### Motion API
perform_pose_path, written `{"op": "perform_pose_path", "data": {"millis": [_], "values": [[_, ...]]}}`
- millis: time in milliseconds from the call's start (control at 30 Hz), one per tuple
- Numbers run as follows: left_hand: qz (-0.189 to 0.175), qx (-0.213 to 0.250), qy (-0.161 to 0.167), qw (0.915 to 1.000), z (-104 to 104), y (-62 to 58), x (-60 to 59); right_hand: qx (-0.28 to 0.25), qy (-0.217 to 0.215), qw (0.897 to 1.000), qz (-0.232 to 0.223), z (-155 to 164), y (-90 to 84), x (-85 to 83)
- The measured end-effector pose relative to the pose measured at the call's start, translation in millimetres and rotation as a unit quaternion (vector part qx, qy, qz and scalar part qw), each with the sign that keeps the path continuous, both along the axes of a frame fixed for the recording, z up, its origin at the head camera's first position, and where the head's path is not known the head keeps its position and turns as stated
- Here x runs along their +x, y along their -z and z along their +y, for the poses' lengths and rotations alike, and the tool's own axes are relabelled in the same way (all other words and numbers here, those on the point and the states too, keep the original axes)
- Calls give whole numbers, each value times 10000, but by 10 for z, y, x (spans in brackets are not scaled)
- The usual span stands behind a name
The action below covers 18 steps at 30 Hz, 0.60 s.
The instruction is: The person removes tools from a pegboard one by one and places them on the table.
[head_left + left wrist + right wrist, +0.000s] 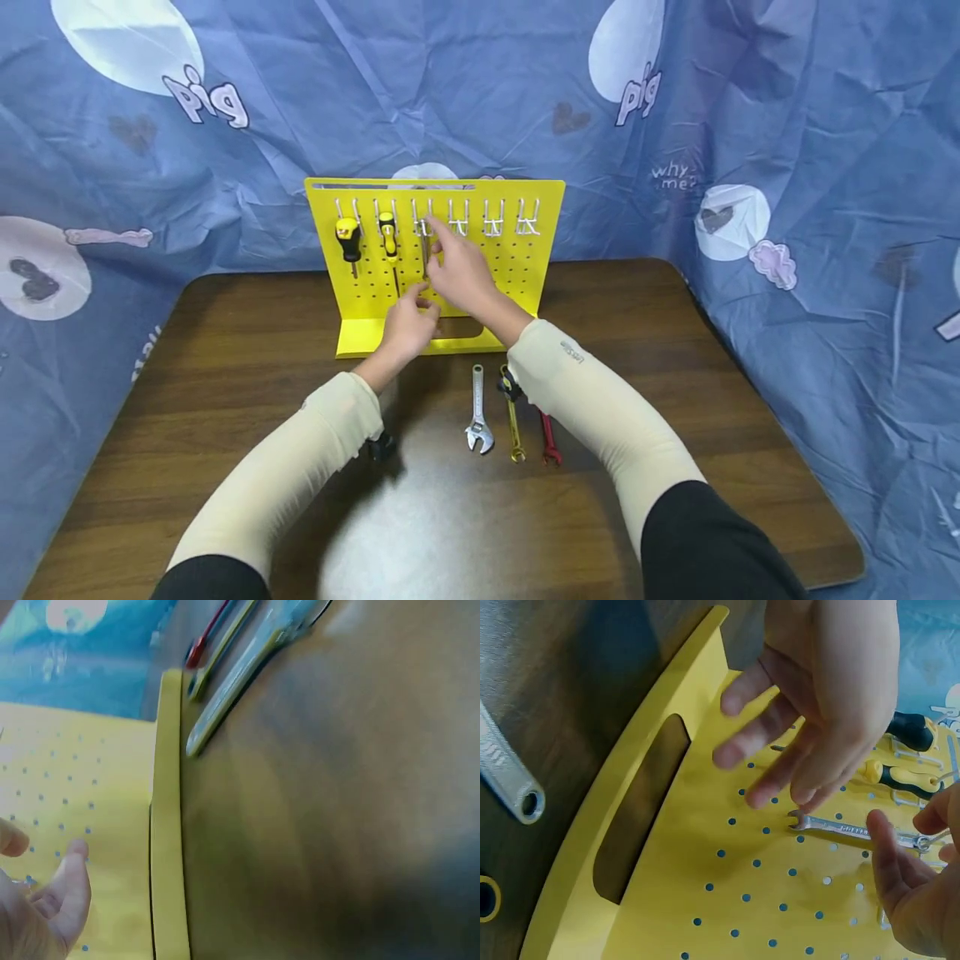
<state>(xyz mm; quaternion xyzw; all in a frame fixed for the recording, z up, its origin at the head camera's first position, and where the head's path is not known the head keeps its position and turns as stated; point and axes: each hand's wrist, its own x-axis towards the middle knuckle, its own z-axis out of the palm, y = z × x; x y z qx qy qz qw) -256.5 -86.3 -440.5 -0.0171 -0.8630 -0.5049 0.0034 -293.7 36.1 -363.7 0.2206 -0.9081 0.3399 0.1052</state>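
A silver combination wrench (pixel 847 829) hangs by its ring end from a hook on the yellow pegboard (pixel 517 275). My right hand (pixel 461 271) is at the upper part of this wrench, thumb and finger spread apart around the ring end in the right wrist view. Lower down, my left hand (pixel 410 323) has its fingers loosely extended, fingertips right at the wrench's open end. Two yellow-and-black screwdrivers, a stubby one (pixel 348 237) and a longer one (pixel 387 237), hang on the hooks to the left.
On the brown table (pixel 247 358) in front of the board lie a silver adjustable wrench (pixel 477 408), a gold wrench (pixel 514 429) and a red wrench (pixel 550 442), the last partly hidden by my right sleeve. Several white hooks (pixel 492 225) line the board's right half. Blue printed cloth (pixel 480 100) hangs behind.
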Motion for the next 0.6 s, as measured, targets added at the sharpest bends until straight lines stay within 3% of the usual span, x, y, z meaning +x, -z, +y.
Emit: {"op": "perform_pose_path", "data": {"millis": [233, 600], "values": [[310, -273, -427, 9982, -2, -15, -181, 218, 221, 9992, -233, -83, -13, -102], [791, 703, -650, 9923, 19, 43, -111, -217, 295, 9981, 489, -73, 24, -70]]}}
